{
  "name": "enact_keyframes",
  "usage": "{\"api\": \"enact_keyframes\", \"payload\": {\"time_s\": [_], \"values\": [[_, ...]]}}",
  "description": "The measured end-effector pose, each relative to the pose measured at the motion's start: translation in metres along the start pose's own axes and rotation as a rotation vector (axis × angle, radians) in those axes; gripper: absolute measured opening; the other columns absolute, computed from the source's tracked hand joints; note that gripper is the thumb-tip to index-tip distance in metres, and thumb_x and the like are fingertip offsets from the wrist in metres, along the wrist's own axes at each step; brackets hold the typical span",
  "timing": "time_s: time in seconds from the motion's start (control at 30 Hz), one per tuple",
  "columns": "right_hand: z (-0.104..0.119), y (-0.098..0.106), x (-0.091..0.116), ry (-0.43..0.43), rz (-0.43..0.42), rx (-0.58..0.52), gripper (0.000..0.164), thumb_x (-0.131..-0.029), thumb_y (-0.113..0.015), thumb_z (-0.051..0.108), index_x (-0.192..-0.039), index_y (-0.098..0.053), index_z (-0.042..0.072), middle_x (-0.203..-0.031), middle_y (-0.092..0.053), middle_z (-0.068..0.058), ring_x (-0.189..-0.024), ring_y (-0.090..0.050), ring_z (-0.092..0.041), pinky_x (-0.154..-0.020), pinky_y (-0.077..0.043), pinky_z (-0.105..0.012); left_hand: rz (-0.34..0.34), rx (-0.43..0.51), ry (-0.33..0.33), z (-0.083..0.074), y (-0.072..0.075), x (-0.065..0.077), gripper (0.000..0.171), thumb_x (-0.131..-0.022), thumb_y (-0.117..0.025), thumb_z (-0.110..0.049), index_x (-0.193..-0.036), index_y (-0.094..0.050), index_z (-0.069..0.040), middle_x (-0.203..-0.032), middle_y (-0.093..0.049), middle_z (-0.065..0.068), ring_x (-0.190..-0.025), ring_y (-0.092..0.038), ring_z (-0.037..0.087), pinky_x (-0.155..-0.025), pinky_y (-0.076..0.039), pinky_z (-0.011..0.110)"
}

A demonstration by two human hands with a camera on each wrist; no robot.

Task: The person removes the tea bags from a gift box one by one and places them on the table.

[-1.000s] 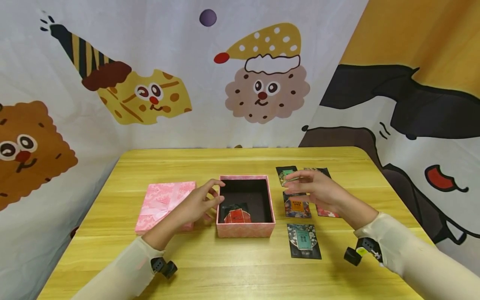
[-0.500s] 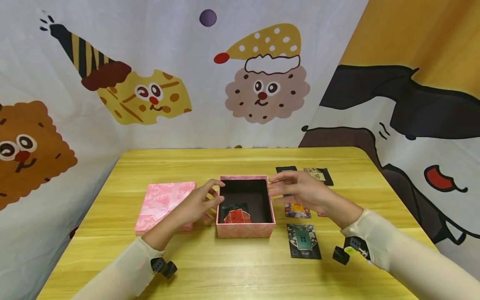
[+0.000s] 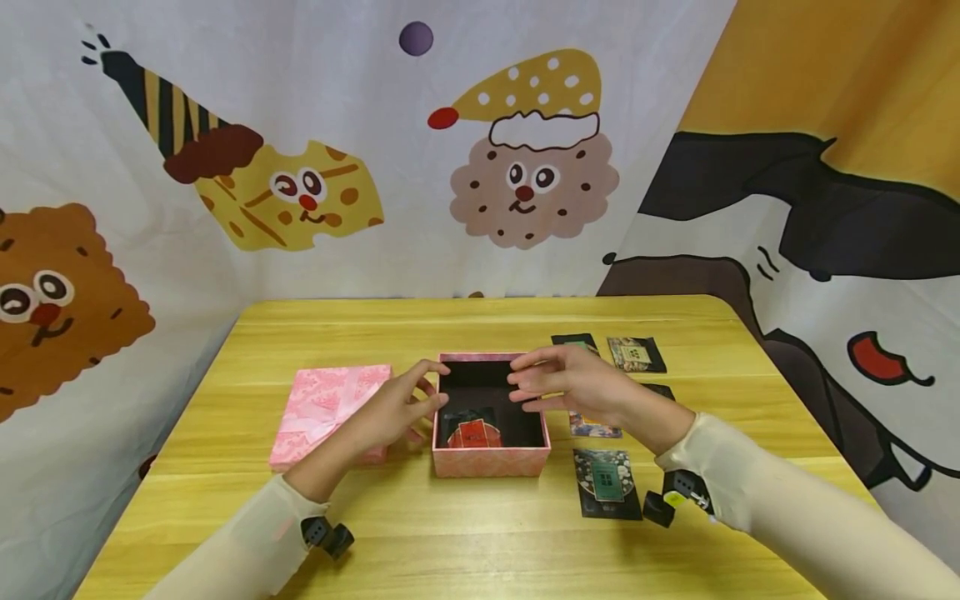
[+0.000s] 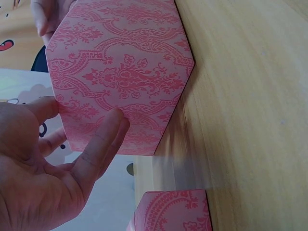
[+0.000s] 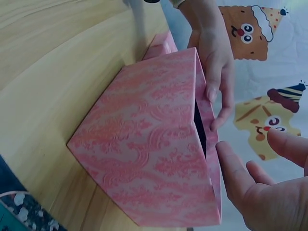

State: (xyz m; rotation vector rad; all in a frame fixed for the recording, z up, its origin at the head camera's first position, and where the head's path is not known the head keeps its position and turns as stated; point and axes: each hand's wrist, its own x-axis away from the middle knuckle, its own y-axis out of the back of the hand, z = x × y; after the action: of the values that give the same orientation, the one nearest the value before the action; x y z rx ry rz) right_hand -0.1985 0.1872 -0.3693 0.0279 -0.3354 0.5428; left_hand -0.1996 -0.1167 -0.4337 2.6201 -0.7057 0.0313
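Note:
An open pink patterned box with a dark inside stands mid-table. Inside it, near the front left, lies a flat black packet with a red label. My left hand holds the left wall of the box. Its thumb and forefinger reach the rim, while other fingers lie against the outer side. My right hand hovers over the right edge, fingers loosely extended, with nothing seen in it. The right wrist view shows its fingertips close to the rim.
The pink lid with a ribbon bow lies left of the box, partly behind my left hand. Several flat packets lie on the right: a teal-labelled one nearest, a beige-labelled one farther back, others partly hidden by my right hand.
My right hand has moved left, from above the packets to above the box's right edge. The left hand and the box have stayed in place.

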Motion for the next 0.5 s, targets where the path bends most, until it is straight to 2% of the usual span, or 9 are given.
{"api": "enact_keyframes", "payload": {"time_s": [0.5], "values": [[-0.005, -0.025, -0.025, -0.076, -0.005, 0.012, 0.047, -0.105, -0.057, 0.003, -0.149, -0.042, -0.005, -0.141, -0.055, -0.026, -0.127, -0.060, -0.043, -0.104, -0.054, -0.050, 0.006, 0.012, 0.006, -0.001, 0.000, 0.000, 0.041, -0.106, -0.061, -0.021, -0.145, -0.047, -0.017, -0.118, -0.056, 0.020, -0.081, -0.069, 0.042, -0.058, -0.063, 0.050]]}}
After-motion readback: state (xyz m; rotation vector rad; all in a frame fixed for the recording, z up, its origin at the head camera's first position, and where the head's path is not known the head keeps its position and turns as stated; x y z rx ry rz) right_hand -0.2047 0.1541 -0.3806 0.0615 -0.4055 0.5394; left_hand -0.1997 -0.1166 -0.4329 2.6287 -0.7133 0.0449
